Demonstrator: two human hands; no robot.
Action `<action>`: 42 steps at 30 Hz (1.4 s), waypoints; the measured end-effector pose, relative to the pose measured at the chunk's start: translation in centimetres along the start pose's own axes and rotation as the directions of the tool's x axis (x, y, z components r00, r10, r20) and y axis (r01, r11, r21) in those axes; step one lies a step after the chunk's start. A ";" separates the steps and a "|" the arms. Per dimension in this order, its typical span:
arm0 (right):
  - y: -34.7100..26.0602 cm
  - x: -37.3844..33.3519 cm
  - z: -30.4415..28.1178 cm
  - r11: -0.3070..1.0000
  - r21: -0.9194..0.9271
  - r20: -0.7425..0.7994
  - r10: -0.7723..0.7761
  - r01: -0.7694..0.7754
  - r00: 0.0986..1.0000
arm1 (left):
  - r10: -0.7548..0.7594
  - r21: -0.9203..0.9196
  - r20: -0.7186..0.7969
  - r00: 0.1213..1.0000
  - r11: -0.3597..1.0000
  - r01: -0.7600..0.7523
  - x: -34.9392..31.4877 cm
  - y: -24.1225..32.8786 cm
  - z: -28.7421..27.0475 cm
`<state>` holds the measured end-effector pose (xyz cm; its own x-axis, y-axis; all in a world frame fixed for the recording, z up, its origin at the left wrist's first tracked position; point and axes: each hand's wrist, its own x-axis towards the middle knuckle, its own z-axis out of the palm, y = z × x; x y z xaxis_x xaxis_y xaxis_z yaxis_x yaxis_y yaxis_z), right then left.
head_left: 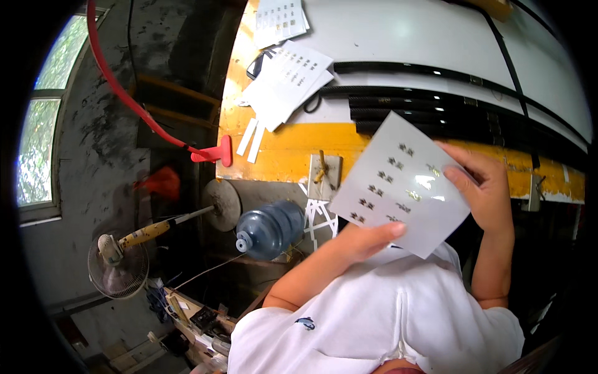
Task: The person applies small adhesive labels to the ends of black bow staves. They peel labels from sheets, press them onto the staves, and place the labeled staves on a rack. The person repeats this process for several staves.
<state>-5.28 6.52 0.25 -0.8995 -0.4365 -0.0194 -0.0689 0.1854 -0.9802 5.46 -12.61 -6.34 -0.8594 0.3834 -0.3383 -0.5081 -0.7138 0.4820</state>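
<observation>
In front of my chest I hold a glossy white sheet (pixel 411 218) printed with rows of small dark and gold emblems. My left hand (pixel 372 240) grips its lower left edge, thumb on top and the other fingers hidden underneath. At the upper right edge my right hand (pixel 483 181) pinches the sheet, with the thumb on its face beside shiny gold marks. Beyond the sheet, long black tubes (pixel 411 105) lie side by side on the white-topped table (pixel 398 31). A fanned pile of similar sheets (pixel 293 71) rests at the table's left end.
Another stack of sheets (pixel 280 22) lies farther back. Two white strips (pixel 254 142) sit at the yellow table edge (pixel 286 149), near a red air hose (pixel 134 106). Below left are a blue water jug (pixel 271 229) and a standing fan (pixel 118 262).
</observation>
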 end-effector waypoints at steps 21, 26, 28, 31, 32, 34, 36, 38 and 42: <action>-2.0 1.2 -2.3 0.842 -0.373 0.354 -0.260 0.390 0.899 | -0.034 0.102 0.603 0.797 0.994 -0.034 4.9 3.5 -0.2; -1.5 1.4 -1.7 0.686 -0.556 0.280 -0.378 0.470 0.882 | -0.150 0.004 0.411 0.899 0.987 0.162 4.3 3.8 0.2; -1.5 1.3 -1.3 0.557 -0.687 0.231 -0.442 0.466 0.867 | -0.136 -0.038 0.345 0.929 0.987 0.158 4.0 4.0 0.6; -2.4 0.7 -0.2 0.331 -0.873 0.162 -0.494 0.357 0.854 | -0.067 -0.109 0.281 0.957 0.989 0.101 3.8 4.5 1.9; -2.2 0.3 0.1 0.398 -0.846 0.138 -0.479 0.355 0.867 | -0.031 -0.125 0.288 0.957 0.990 0.070 3.7 4.3 1.8; -1.2 -0.4 0.8 0.522 -0.785 0.085 -0.444 0.334 0.892 | 0.004 -0.138 0.306 0.952 0.990 0.040 3.7 4.0 1.9; -0.2 -0.6 1.3 0.595 -0.732 0.038 -0.451 0.332 0.892 | 0.007 -0.125 0.317 0.948 0.992 0.034 3.7 4.0 2.1; 0.2 -0.5 1.3 0.604 -0.721 0.011 -0.481 0.340 0.877 | -0.014 -0.117 0.238 0.971 0.992 0.043 3.7 3.8 2.1; 0.1 0.4 0.3 0.570 -0.759 -0.024 -0.506 0.314 0.862 | 0.121 0.002 0.028 0.992 0.993 -0.121 2.8 5.8 2.9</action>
<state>-5.51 6.06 0.07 -0.7511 -0.4493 0.4838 -0.6490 0.6372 -0.4158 -0.05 -13.99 -2.09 -0.9157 0.3110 -0.2545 -0.4008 -0.7534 0.5213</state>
